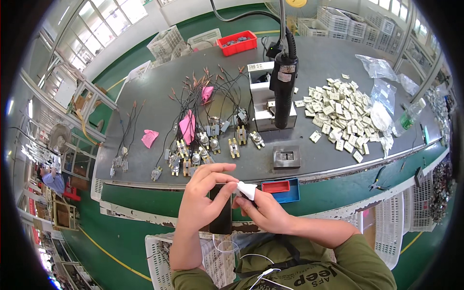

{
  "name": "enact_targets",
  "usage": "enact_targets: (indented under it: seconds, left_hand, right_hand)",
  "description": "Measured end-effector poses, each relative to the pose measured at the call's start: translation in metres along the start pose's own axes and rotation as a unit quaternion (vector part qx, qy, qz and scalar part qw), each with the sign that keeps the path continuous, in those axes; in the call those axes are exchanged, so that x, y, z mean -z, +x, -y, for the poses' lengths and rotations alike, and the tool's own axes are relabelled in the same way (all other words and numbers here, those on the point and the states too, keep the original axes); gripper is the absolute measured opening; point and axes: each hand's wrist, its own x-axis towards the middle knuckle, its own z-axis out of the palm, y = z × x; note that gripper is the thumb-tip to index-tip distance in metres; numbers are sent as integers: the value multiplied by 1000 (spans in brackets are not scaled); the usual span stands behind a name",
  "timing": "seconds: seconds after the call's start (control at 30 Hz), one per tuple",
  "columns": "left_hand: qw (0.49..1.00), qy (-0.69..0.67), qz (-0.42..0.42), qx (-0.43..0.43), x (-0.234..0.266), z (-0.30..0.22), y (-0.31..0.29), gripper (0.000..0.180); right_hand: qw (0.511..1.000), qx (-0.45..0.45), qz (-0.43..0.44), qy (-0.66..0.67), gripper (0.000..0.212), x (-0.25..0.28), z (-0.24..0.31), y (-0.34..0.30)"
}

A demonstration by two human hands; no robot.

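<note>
Head view | Clamping white piece (247, 190) with fingers of left hand (199, 199) and right hand (268, 212) over counter's (325, 159) near edge | Judged mid-step | Likely pending: loose pale blocks (344, 117) toward right edge | Cannot tell if finished: wired parts (234, 148) leftward

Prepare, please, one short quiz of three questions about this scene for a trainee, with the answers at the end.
1. Multiple choice: who touches the small white piece of unclear material?
A) only the left hand
B) only the right hand
C) both hands
2. True or false: the heap of small off-white rectangular pieces lies to the right of the black cylindrical power tool.
3. Open: what colour is the larger rectangular tray in which the small red rectangular tray sits?

Key:
1. C: the left hand and the right hand are both on it.
2. True.
3. Blue.
</note>
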Motion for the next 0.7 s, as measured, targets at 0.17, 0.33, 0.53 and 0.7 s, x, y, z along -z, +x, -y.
enact_targets:
  seconds: [0.17,0.33,0.53,0.7]
  left_hand:
    - [999,15,-22,-28,1,11,-1,7]
    - [1000,-8,-22,-8,-7,10,-4,6]
    - [991,-100,-90,4,-25,9,0,8]
    - [966,-216,-135,42,-47,19,-6,15]
  right_hand:
    - [998,17,-55,-8,33,0,-22,-11]
    - [976,171,-86,-100,46,39,-21,-4]
    - [977,103,33,185,51,24,0,18]
    - [973,73,-70,208,30,12,-11,1]
